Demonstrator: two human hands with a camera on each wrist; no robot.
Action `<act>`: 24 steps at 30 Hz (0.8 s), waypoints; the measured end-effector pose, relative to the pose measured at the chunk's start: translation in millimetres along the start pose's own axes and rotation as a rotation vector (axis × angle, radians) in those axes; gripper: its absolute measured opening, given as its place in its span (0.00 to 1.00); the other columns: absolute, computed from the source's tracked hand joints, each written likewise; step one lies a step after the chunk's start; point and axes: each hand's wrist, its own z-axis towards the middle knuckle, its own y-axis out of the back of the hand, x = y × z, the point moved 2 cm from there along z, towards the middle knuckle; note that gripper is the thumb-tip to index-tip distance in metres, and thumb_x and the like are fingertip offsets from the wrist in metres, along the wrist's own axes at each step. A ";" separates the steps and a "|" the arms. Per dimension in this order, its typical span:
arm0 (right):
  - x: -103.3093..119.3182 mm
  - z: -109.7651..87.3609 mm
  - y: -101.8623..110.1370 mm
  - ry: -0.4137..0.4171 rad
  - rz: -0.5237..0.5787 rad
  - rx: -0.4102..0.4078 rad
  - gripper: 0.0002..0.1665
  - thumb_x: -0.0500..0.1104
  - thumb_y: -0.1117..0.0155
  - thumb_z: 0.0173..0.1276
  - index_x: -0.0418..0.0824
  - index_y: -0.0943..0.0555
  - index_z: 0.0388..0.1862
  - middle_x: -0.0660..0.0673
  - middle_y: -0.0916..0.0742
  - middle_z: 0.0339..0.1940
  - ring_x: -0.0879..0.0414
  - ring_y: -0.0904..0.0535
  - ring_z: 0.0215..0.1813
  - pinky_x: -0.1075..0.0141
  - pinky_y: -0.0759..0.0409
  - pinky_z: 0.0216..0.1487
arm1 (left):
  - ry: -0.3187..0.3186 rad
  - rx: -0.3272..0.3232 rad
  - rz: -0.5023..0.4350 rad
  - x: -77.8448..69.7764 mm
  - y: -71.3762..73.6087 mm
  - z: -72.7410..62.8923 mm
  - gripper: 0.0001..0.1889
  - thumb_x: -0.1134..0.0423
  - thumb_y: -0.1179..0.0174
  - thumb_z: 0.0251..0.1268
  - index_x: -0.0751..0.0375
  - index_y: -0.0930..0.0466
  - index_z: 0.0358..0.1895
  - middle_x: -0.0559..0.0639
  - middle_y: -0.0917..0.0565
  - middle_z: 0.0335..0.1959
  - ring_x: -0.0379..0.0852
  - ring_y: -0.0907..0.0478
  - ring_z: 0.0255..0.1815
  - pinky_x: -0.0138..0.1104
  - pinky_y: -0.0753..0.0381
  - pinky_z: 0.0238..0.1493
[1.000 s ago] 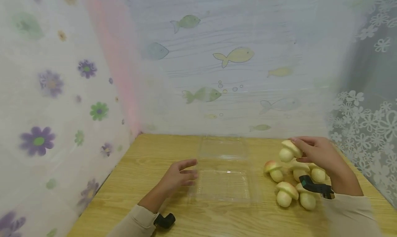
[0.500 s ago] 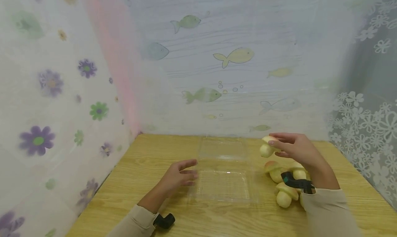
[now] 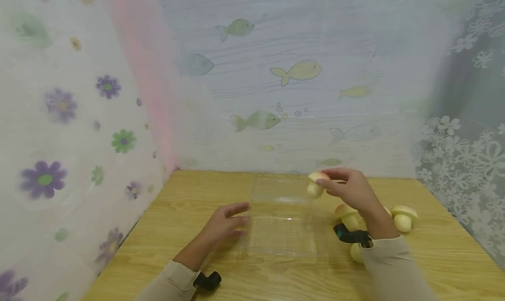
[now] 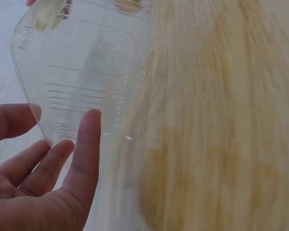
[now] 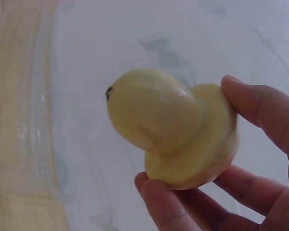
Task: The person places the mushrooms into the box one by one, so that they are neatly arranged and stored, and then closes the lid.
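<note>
My right hand [image 3: 351, 189] pinches a toy mushroom [image 3: 315, 187] by its cap, with a pale yellow stem and a reddish tinge on top. It is held in the air over the right side of the raised lid half of a clear plastic clamshell box [image 3: 283, 200]. In the right wrist view the mushroom [image 5: 159, 110] lies between thumb and fingers, a dark spot at its stem end. My left hand [image 3: 222, 226] is at the box's left edge, its fingers extended. In the left wrist view the fingertips touch or nearly touch the clear wall [image 4: 82, 86].
Several more toy mushrooms [image 3: 404, 217] stand on the wooden table [image 3: 189, 191] right of the box, partly hidden by my right forearm. A curtain with fish drawings [image 3: 256, 95] hangs behind, and a flower-printed one [image 3: 79, 161] runs along the left.
My right hand has carried the mushroom leftward, from above the other mushrooms to the box's right side. My left hand and the box stay put.
</note>
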 end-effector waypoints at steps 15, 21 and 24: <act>-0.2 9.5 -50.6 0.044 -0.058 -0.040 0.29 0.59 0.24 0.65 0.44 0.13 0.58 0.43 0.10 0.55 0.48 0.11 0.53 0.58 0.13 0.49 | 0.005 0.037 -0.103 10.3 5.5 4.2 0.38 0.64 0.35 0.74 0.62 0.42 0.82 0.63 0.36 0.80 0.65 0.31 0.75 0.50 0.15 0.58; -5.0 11.0 -73.7 0.018 -0.063 0.023 0.32 0.60 0.22 0.62 0.44 0.14 0.60 0.44 0.11 0.58 0.48 0.11 0.53 0.53 0.13 0.54 | 0.027 0.044 -0.144 10.0 6.7 2.9 0.38 0.64 0.36 0.75 0.62 0.45 0.82 0.62 0.37 0.81 0.64 0.32 0.76 0.51 0.15 0.59; -4.5 12.9 -84.4 0.005 -0.047 0.042 0.33 0.59 0.20 0.61 0.45 0.14 0.61 0.44 0.11 0.59 0.48 0.11 0.53 0.51 0.13 0.54 | 0.033 0.041 -0.155 10.0 7.7 2.2 0.38 0.64 0.37 0.75 0.64 0.45 0.82 0.62 0.37 0.81 0.65 0.32 0.76 0.52 0.15 0.59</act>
